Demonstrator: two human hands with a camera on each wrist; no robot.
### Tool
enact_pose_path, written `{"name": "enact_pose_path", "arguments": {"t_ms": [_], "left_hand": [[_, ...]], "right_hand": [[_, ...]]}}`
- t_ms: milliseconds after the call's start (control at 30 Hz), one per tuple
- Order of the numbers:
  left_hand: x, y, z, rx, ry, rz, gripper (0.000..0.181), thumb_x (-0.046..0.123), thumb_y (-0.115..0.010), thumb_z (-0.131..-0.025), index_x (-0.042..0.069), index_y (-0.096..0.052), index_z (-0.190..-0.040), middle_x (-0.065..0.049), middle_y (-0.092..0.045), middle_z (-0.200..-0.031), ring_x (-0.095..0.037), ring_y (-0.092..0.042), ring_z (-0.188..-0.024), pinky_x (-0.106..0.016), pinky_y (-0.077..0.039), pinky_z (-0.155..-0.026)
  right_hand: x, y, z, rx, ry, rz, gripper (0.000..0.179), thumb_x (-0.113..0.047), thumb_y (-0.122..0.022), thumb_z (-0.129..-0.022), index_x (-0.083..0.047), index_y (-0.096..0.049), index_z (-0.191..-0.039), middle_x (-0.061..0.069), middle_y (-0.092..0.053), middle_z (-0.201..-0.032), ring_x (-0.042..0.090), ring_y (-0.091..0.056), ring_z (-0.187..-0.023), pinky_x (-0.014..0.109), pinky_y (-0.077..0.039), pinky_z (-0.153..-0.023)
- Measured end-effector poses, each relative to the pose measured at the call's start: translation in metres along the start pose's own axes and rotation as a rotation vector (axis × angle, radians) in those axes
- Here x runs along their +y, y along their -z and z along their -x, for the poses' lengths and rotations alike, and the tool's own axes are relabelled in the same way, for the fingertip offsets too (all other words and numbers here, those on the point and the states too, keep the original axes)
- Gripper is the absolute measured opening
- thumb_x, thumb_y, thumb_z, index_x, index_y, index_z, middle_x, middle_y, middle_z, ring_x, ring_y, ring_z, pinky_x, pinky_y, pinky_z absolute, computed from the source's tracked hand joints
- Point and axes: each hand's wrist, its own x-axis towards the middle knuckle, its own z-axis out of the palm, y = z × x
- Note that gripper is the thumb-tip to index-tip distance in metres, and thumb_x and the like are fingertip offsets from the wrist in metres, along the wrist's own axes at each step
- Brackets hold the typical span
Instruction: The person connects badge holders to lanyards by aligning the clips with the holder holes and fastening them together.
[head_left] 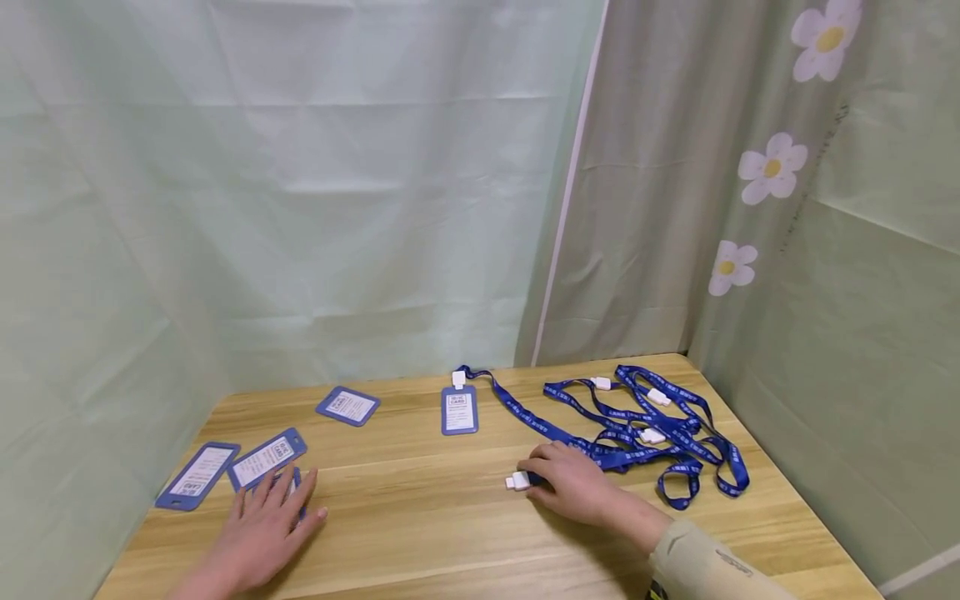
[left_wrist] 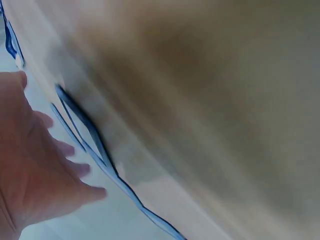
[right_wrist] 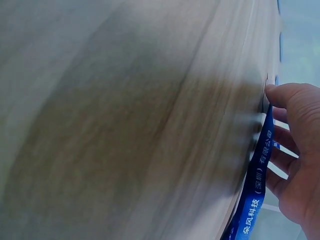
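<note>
My left hand [head_left: 262,529], fingers spread and fairly straight, is over a blue card holder [head_left: 306,487] that it partly covers. In the left wrist view, fingertips hang just by the holder's edge [left_wrist: 92,132]; whether they touch it I cannot tell. At the table's middle right, my right hand [head_left: 573,483] pinches a blue lanyard [right_wrist: 257,185] close to its white clip [head_left: 518,481], which points left. Farther back lies another card holder [head_left: 459,410], joined by a white clip [head_left: 459,379] to a lanyard [head_left: 517,408] that runs toward the right-hand pile.
Several blue lanyards with white clips lie tangled in a pile [head_left: 637,433] at the right. More card holders rest at left: one at the edge [head_left: 198,475], one beside it [head_left: 267,457], one farther back [head_left: 348,406]. Curtains [head_left: 375,208] surround the wooden table [head_left: 405,533].
</note>
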Motion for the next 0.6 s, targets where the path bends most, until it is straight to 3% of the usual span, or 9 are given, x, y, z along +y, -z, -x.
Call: {"name": "enact_pose_path", "arguments": {"t_ms": [233, 600], "left_hand": [[0.007, -0.005, 0.018, -0.156, 0.134, -0.021, 0.098, 0.080, -0.025, -0.096, 0.007, -0.032, -0.160, -0.037, -0.029, -0.157, -0.068, -0.022, -0.137, -0.088, -0.015, -0.098], [0.007, -0.015, 0.026, -0.154, 0.161, 0.001, 0.099, 0.082, -0.025, -0.095, 0.009, -0.031, -0.161, -0.034, -0.025, -0.159, -0.067, -0.018, -0.139, -0.087, -0.010, -0.101]], "right_hand": [[0.000, 0.003, 0.003, -0.011, 0.009, 0.008, 0.044, -0.035, -0.072, -0.096, -0.018, -0.067, -0.136, -0.002, -0.065, -0.125, 0.019, -0.059, -0.114, 0.044, -0.051, -0.099], [0.001, 0.003, 0.007, -0.028, 0.006, -0.007, 0.046, -0.035, -0.069, -0.098, -0.016, -0.064, -0.139, 0.004, -0.061, -0.137, 0.025, -0.055, -0.127, 0.051, -0.045, -0.107]]}}
